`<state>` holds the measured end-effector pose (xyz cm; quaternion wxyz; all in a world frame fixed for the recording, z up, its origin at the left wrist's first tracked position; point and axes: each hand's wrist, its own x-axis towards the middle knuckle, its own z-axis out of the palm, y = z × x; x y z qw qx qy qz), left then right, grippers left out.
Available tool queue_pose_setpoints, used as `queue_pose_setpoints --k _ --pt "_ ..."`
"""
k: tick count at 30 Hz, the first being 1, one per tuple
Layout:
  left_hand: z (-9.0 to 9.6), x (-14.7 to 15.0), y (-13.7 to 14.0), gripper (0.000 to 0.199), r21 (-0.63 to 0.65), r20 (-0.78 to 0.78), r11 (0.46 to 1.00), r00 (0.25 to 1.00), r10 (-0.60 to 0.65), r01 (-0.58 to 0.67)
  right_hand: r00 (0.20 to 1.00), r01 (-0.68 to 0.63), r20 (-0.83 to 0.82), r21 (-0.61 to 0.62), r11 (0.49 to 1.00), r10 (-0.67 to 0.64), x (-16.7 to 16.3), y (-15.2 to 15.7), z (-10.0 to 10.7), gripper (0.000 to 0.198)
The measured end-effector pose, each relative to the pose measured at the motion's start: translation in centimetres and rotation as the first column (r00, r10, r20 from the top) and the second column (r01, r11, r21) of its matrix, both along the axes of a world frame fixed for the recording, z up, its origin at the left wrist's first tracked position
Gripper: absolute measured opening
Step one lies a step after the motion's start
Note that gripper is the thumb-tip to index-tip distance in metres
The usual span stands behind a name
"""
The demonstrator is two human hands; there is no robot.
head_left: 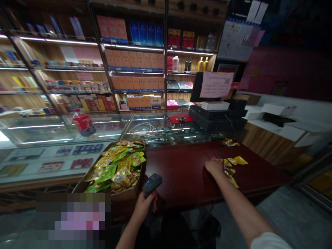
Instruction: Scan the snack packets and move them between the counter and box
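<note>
Foil packets (230, 171), crinkled, lie beside the right hand (214, 166), its grip unclear, while the left hand (145, 204) clasps a rounded scanner (152, 183).

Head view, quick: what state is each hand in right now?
Left hand: closed, holding the handheld scanner.
Right hand: down beside the small packets; whether it grips one cannot be told.
</note>
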<state>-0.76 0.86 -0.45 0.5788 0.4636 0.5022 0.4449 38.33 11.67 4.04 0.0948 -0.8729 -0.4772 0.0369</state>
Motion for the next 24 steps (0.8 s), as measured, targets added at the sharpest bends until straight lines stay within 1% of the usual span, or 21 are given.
queue_pose_setpoints --k 2,4,5,7,9,10,12,14,15,18,20,22,24 --pt "0.4 0.0 -0.2 0.06 0.002 0.006 1.0 1.0 -0.004 0.004 0.996 -0.087 0.027 -0.003 0.996 0.087 -1.9 -0.3 -0.4 0.065" --pt "0.9 0.0 -0.5 0.059 0.007 0.004 1.0 1.0 -0.013 0.013 0.973 -0.23 0.042 0.01 0.973 0.229 -4.9 -0.7 -0.9 0.055" --pt "1.0 0.0 -0.7 0.059 0.008 0.0 1.0 1.0 -0.024 0.024 0.949 -0.314 0.044 0.021 0.949 0.313 -6.6 -1.0 -1.1 0.05" --pt "1.1 0.0 -0.9 0.06 0.005 -0.009 0.998 0.998 -0.056 0.056 0.885 -0.465 0.043 0.05 0.884 0.463 -9.7 -1.6 -1.7 0.043" --pt "0.9 0.0 -0.9 0.062 -0.006 -0.012 0.997 0.997 -0.081 0.081 0.824 -0.566 0.05 0.103 0.818 0.564 -12.0 -2.2 -2.5 0.04" --pt "0.7 -0.1 -0.9 0.063 -0.011 -0.009 0.996 0.996 -0.085 0.085 0.806 -0.59 0.054 0.147 0.794 0.589 -12.7 -2.5 -3.0 0.039" --pt "0.3 -0.2 -0.8 0.064 -0.009 -0.001 0.996 0.996 -0.084 0.084 0.804 -0.584 0.046 0.256 0.771 0.593 -13.3 -2.7 -4.4 0.037" --pt "-0.1 -0.3 -0.8 0.065 0.002 0.011 0.996 0.996 -0.086 0.086 0.814 -0.544 0.017 0.375 0.751 0.581 -13.2 -2.8 -5.9 0.036" --pt "-0.3 -0.3 -0.7 0.065 0.005 0.017 0.996 0.996 -0.089 0.089 0.806 -0.535 -0.001 0.426 0.73 0.592 -13.0 -2.7 -6.6 0.036" --pt "-0.7 -0.4 -0.7 0.064 0.013 0.028 0.996 0.996 -0.09 0.09 0.721 -0.567 -0.027 0.552 0.612 0.692 -12.4 -2.5 -7.8 0.043" --pt "-1.0 -0.4 -0.7 0.062 0.018 0.02 0.995 0.995 -0.097 0.097 0.679 -0.573 -0.026 0.606 0.552 0.733 -12.4 -2.5 -8.1 0.051" --pt "-1.2 -0.4 -0.7 0.061 0.023 0.008 0.993 0.993 -0.114 0.114 0.685 -0.56 -0.005 0.635 0.531 0.729 -12.6 -2.6 -8.2 0.055" --pt "-1.4 -0.5 -0.7 0.061 0.018 -0.001 0.994 0.994 -0.112 0.112 0.712 -0.55 0.019 0.637 0.54 0.702 -12.8 -2.7 -8.2 0.055"
